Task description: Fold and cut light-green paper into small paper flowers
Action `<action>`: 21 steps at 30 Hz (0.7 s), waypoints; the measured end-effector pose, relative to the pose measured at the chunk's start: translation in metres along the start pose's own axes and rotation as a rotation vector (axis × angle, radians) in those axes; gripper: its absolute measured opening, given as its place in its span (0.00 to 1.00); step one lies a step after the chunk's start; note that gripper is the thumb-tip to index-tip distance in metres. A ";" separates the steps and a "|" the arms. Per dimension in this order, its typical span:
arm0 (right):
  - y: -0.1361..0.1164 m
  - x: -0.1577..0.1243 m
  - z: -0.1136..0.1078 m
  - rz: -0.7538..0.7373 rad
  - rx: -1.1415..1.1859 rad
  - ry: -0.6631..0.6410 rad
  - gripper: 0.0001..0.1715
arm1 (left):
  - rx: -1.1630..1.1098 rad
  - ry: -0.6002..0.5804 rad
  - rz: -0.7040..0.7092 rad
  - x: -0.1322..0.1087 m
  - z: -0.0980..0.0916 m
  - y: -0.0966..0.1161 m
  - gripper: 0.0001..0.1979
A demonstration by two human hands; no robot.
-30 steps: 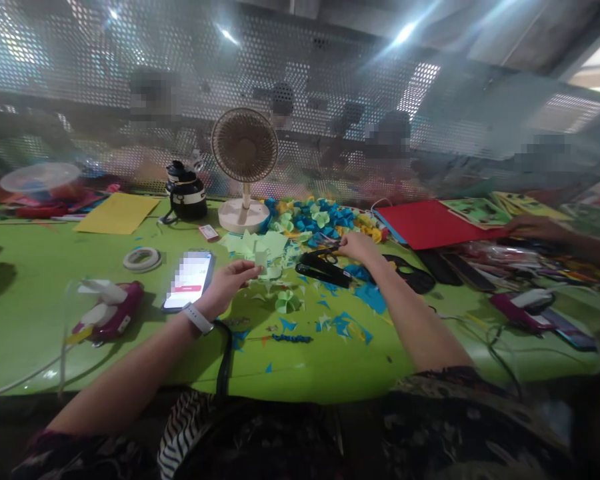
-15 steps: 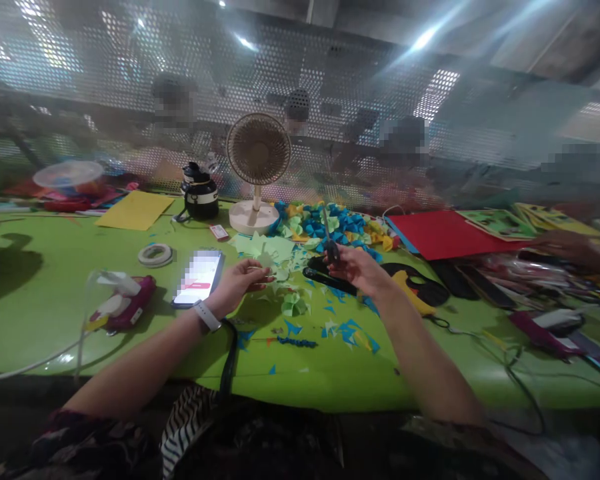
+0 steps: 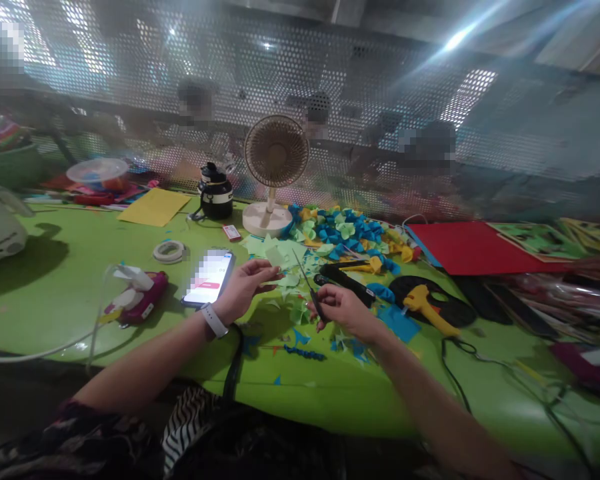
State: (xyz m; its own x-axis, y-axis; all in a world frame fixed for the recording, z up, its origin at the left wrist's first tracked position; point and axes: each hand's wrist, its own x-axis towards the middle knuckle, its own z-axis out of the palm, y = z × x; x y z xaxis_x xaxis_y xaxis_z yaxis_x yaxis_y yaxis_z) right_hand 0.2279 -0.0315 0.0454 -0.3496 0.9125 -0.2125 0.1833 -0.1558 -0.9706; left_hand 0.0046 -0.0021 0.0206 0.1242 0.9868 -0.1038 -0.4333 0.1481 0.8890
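Note:
My left hand (image 3: 245,287) pinches a small pale green paper piece (image 3: 275,257) over the green table (image 3: 55,293), with a white watch on its wrist. My right hand (image 3: 341,308) grips a pair of scissors (image 3: 307,287) whose blades point up and left toward the paper. The two hands are a short gap apart. Green and blue paper scraps (image 3: 300,313) lie beneath them.
A phone (image 3: 209,277) with a lit screen lies left of my left hand. A tape roll (image 3: 169,251), pink glue gun (image 3: 135,301), desk fan (image 3: 275,167), black flask (image 3: 216,193), paper flower pile (image 3: 350,230), red card (image 3: 470,248) and yellow glue gun (image 3: 425,307) stand around.
My right hand picked the scissors up from the table at the right and brought them in toward my left hand. The camera view swung left.

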 end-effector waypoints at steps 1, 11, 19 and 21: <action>0.000 0.000 0.002 0.010 -0.017 0.013 0.26 | -0.004 0.000 0.018 0.000 0.000 0.000 0.18; 0.003 0.001 0.011 0.062 -0.111 0.017 0.28 | -0.005 -0.019 0.061 -0.001 0.000 -0.004 0.19; 0.002 0.000 0.014 0.051 -0.164 0.049 0.29 | 0.024 -0.062 0.046 -0.003 0.002 -0.002 0.18; 0.002 0.000 0.014 0.045 -0.177 0.055 0.28 | 0.025 -0.067 0.052 -0.003 0.002 -0.001 0.18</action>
State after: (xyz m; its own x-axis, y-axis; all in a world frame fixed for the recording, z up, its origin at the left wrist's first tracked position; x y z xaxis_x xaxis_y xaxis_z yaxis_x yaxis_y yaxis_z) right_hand 0.2154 -0.0371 0.0424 -0.2879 0.9260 -0.2441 0.3581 -0.1323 -0.9243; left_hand 0.0068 -0.0053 0.0212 0.1618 0.9864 -0.0281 -0.4187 0.0944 0.9032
